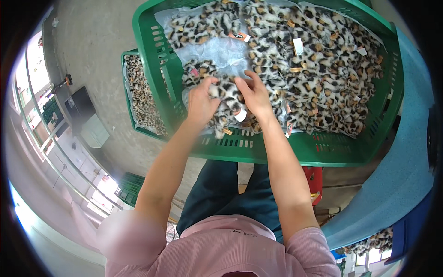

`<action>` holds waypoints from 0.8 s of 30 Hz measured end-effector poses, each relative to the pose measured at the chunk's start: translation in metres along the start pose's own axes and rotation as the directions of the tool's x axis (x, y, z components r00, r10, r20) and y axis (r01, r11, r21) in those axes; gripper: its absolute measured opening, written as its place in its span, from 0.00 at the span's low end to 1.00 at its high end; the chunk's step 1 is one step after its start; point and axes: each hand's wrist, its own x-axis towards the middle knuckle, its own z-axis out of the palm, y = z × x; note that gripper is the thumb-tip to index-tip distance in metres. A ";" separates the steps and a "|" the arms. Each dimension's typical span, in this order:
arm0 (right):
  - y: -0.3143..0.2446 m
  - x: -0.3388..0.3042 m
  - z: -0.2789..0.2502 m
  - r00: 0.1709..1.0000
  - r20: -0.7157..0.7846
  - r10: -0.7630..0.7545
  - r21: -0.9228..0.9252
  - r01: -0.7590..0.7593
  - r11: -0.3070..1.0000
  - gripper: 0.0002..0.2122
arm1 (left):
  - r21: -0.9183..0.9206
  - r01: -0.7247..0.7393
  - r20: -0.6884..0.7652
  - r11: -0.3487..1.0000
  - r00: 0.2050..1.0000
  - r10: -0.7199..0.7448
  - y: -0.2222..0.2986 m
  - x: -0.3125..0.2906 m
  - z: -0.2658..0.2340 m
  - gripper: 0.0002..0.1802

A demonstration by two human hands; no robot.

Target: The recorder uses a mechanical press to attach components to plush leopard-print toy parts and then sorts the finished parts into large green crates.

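Observation:
My left hand (201, 105) and my right hand (255, 98) grip a spotted plush piece (227, 94) from both sides, near the front edge of a large green crate (277, 159). White, black and tan fur shows on the piece, but its full shape cannot be made out. A white tag (240, 115) sticks out just below it. Similar plush pieces (314, 85) with small paper tags fill most of the crate. Between the piles, a pale translucent plastic liner (214, 51) shows on the crate's bottom.
To the left, a smaller green crate (127, 92) of similar spotted plush stands on the grey floor (99, 32). A light blue surface (392, 184) curves along the right side. Below the crate's edge is a red object (315, 184), and a dark box (82, 106) lies at far left.

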 end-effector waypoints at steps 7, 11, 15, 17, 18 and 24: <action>-0.029 0.061 0.022 0.936 -0.268 -0.228 0.188 0.283 0.940 0.05 | 0.352 -0.192 -0.174 0.916 0.948 0.266 -0.017 0.039 -0.011 0.32; -0.008 0.106 0.023 0.820 -0.515 -0.250 0.176 0.387 0.905 0.06 | 0.388 -0.076 -0.070 0.918 0.991 0.112 -0.027 0.052 -0.007 0.31; -0.017 0.093 0.046 0.966 -0.254 -0.052 0.522 0.182 0.833 0.08 | 0.403 0.039 -0.012 0.914 0.999 -0.038 -0.035 0.046 -0.021 0.28; -0.015 0.094 0.040 0.933 -0.346 -0.101 0.423 0.251 0.871 0.06 | 0.432 -0.072 -0.009 0.899 0.996 0.085 -0.037 0.046 -0.025 0.24; -0.017 0.093 0.040 0.902 -0.403 -0.152 0.171 0.238 0.956 0.04 | 0.483 -0.070 0.079 0.873 0.996 0.036 -0.036 0.047 -0.029 0.22; -0.025 0.035 0.025 0.800 -0.308 -0.516 -0.424 0.370 0.827 0.18 | 0.369 -0.211 0.048 0.905 0.977 0.209 -0.021 0.031 -0.047 0.12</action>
